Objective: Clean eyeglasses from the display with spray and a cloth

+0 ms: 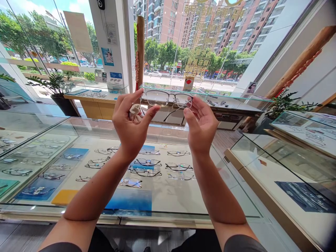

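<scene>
I hold a pair of thin metal-framed glasses (pixel 168 98) up at eye level between both hands. My left hand (pixel 131 122) pinches the left end of the frame, with a small pale cleaning cloth (pixel 134 111) tucked under its fingers. My right hand (pixel 201 124) grips the right end of the frame by thumb and fingertips. One temple arm hangs down between the hands. Below them lies a glass display counter (pixel 231 196) with several pairs of glasses (pixel 147 162) laid out inside on white and blue pads.
More glass showcases stand at the left (pixel 23 129) and right (pixel 301 168). A far counter (pixel 236 108) runs along the big shop window. Potted plants stand at the left (pixel 59 87) and right (pixel 285 101). Street, trees and tower blocks show outside.
</scene>
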Demonstrator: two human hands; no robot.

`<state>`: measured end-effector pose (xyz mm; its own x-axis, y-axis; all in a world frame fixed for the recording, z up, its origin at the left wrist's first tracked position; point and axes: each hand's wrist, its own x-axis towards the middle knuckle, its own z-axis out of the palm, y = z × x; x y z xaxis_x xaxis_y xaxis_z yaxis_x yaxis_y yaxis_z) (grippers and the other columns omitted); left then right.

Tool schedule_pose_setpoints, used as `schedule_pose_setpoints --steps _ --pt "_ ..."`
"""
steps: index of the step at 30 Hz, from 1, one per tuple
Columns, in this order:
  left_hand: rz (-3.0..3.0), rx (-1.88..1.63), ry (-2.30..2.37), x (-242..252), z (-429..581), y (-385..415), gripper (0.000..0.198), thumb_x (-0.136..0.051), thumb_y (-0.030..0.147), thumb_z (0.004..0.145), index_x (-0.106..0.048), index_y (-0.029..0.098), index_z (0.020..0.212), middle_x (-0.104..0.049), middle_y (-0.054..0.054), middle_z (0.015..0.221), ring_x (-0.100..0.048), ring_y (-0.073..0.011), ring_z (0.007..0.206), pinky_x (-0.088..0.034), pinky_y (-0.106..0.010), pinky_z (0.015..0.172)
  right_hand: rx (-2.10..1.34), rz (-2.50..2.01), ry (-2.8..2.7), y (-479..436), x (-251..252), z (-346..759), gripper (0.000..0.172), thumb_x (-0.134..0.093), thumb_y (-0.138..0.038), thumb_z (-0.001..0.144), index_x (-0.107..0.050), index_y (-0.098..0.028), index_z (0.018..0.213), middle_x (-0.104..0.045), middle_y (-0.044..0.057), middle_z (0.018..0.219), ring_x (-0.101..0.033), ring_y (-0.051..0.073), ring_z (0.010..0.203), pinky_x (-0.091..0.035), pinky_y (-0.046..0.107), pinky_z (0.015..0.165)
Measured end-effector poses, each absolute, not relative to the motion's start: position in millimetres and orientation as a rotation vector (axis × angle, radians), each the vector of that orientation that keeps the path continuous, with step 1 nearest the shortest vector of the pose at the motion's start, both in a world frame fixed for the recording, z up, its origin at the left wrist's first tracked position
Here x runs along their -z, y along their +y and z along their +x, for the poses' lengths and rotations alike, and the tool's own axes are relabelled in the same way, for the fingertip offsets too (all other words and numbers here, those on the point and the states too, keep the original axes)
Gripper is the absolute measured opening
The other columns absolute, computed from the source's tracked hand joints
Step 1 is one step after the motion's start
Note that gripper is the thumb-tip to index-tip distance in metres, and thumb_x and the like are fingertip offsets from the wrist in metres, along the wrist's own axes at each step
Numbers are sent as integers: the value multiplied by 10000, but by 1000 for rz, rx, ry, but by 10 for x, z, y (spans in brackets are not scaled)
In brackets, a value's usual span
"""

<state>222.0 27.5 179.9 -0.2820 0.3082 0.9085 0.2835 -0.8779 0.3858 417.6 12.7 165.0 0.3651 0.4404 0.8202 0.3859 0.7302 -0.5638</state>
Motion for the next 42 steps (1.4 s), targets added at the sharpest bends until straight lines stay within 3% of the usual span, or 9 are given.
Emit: schedule_pose_setpoints --steps 5,21,42 --pt "1871 -2337 675 -1785 2188 329 489 -971 512 856 -794 370 1289 -752 -62 1210 -710 -248 1071 -621 -396 803 -31 -809 -1246 120 -1655 4187 512 -742 -445 963 -729 -253 1437 -796 106 1387 -761 288 1294 -614 556 1156" --pt "1879 -2243 767 -1808 2148 409 496 -916 572 894 -808 326 1311 -804 -80 1237 -772 -230 1000 -629 -329 714 128 -811 -1227 72 -1688 4183 438 -774 -452 968 -743 -289 1374 -809 75 1335 -775 269 1223 -630 514 1083" --pt "1871 -2222 775 -1789 2219 419 469 -930 571 876 -820 284 1230 -834 -101 1217 -788 -278 1147 -664 -325 730 293 -824 -1214 -117 -1754 4108 399 -768 -477 985 -748 -326 1354 -777 60 1333 -748 297 1212 -628 573 1099"
